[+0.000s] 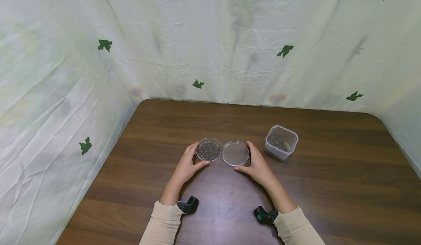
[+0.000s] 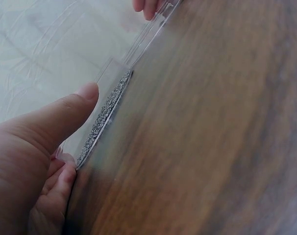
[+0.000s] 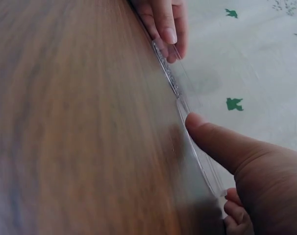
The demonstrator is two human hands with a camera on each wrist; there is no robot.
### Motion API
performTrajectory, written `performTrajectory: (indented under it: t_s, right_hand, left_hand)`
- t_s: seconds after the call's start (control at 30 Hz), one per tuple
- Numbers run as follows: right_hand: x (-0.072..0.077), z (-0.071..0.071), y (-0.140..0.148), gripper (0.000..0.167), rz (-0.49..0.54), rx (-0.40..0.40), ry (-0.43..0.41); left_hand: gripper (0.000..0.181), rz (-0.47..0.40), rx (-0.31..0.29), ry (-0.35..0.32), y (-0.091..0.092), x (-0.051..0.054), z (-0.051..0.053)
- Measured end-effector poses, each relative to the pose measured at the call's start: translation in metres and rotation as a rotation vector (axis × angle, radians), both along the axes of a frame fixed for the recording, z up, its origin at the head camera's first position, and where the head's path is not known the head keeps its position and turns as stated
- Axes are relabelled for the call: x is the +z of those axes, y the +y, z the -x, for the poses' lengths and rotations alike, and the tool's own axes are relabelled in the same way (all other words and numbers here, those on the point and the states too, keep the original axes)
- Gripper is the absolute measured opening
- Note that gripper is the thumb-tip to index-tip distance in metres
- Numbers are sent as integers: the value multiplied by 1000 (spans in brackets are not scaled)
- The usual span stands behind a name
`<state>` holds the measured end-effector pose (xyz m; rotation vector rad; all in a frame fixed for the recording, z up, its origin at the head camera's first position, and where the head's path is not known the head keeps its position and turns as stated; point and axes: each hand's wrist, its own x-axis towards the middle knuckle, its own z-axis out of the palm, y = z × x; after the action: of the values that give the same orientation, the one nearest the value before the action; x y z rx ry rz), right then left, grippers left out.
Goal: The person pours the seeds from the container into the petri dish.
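In the head view my left hand (image 1: pixel 186 167) holds a clear round petri dish (image 1: pixel 209 150) by its left side, thumb at the near edge and fingers behind. Dark grey granules (image 2: pixel 104 117) cover the bottom of that dish, as the left wrist view shows. On the right, my right hand (image 1: pixel 260 169) grips a shallow clear petri dish lid (image 1: pixel 235 153) with nothing in it, thumb in front and fingers at its right side. Dish and lid stand side by side on the table, their rims touching or nearly so. The fingers' undersides are partly hidden.
A square clear plastic tub (image 1: pixel 275 153) with more grey granules stands right of the lid, beyond my right hand. The brown wooden table (image 1: pixel 345 172) ends at a pale curtain (image 1: pixel 217 55) with green leaf shapes, which hangs behind and at the sides.
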<state>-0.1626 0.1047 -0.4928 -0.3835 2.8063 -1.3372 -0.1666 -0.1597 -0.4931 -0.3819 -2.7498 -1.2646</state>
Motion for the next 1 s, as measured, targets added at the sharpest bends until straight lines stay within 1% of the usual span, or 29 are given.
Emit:
performTrajectory:
  t_s: [0.17, 0.3, 0.63, 0.8, 1.0]
  right_hand:
    - [0, -1, -3, 96, -41, 10, 28]
    - [1, -2, -5, 93, -43, -1, 37]
    - [3, -3, -7, 94, 53, -41, 42]
    - [5, -3, -7, 95, 92, -39, 69]
    - [7, -3, -7, 95, 123, -32, 82]
  left_hand:
    - [81, -2, 0, -12, 0, 0, 0]
    - [81, -1, 1, -13, 0, 0, 0]
    - [80, -1, 0, -18, 0, 1, 0]
    - [80, -3, 1, -15, 0, 2, -1]
    - [80, 7, 2, -15, 0, 2, -1]
